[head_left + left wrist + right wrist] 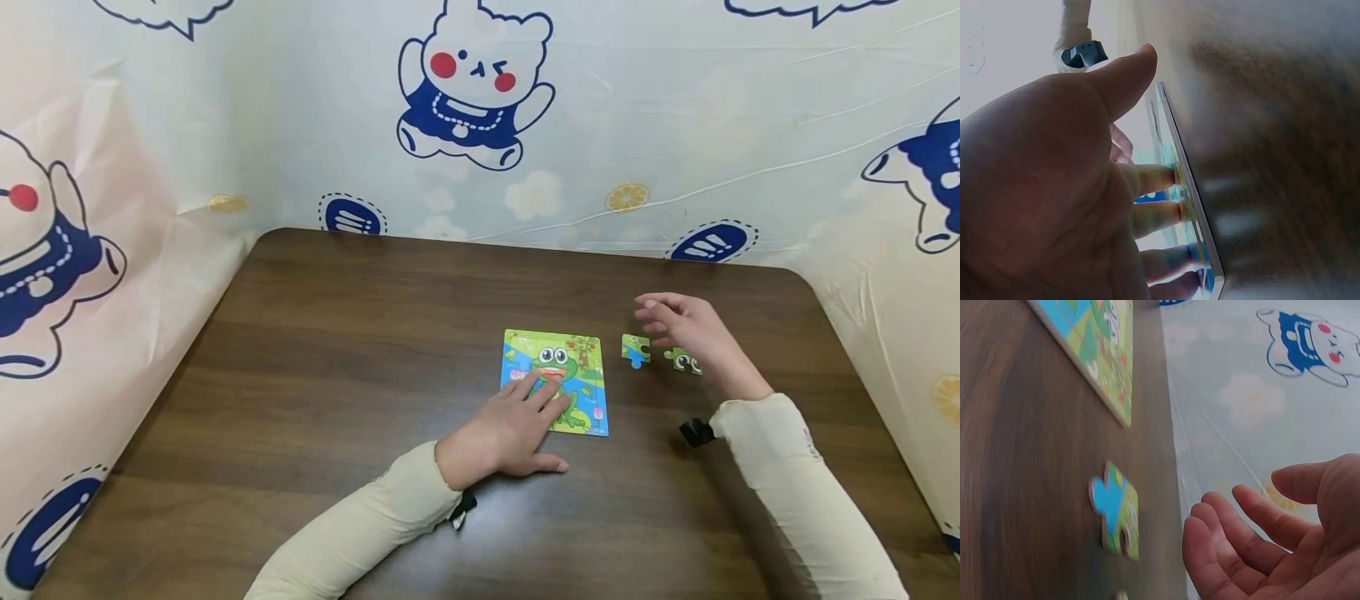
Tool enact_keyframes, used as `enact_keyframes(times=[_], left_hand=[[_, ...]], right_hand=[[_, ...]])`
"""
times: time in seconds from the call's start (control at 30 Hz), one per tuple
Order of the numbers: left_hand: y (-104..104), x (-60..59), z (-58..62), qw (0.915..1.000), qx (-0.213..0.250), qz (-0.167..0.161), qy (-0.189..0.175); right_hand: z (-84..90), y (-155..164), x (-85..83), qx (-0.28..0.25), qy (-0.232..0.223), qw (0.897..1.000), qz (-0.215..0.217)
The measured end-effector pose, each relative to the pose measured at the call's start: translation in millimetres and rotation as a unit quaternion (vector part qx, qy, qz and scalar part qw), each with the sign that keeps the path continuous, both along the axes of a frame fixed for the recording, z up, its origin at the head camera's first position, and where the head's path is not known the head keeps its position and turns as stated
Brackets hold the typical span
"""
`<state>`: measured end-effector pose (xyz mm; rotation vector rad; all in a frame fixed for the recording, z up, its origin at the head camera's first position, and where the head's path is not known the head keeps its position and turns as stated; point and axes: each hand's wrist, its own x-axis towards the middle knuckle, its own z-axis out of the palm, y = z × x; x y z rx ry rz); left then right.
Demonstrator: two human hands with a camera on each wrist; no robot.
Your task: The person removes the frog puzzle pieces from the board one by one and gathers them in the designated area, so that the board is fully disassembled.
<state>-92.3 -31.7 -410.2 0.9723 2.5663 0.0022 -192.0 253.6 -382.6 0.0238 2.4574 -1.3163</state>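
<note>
A square frog picture board lies flat on the brown table. My left hand rests on its lower left part, fingers spread and fairly straight, covering some of the frog. In the left wrist view, the fingertips of the left hand touch the board's face. To the right lies a green and blue jigsaw piece. A second piece with printed eyes is partly hidden beneath my right hand. That hand hovers over the pieces, fingers loosely bent, holding nothing; the right wrist view shows its bare palm.
The dark wood table has rounded far corners. A printed cloth with cartoon bears hangs behind it and along both sides. Small black devices sit at both wrists, one below the right cuff.
</note>
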Motion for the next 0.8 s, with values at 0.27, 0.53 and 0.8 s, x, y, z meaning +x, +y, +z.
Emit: enact_keyframes(times=[0.27, 0.53, 0.8], left_hand=[[1.1, -0.8, -1.2, 1.0000, -0.005, -0.004, 0.006], [0.8, -0.6, -1.4, 1.0000, -0.001, -0.004, 0.004], [1.0, -1.3, -1.8, 1.0000, 0.002, -0.001, -0.001]], right_hand=[[-8.9, -30.8, -7.4, -0.019, -0.007, 1.000, 0.002], [-10.7, -49.4, -11.5, -0.029, -0.002, 1.000, 0.005], [-20.0, -50.3, -12.7, -0.030, -0.001, 1.000, 0.006]])
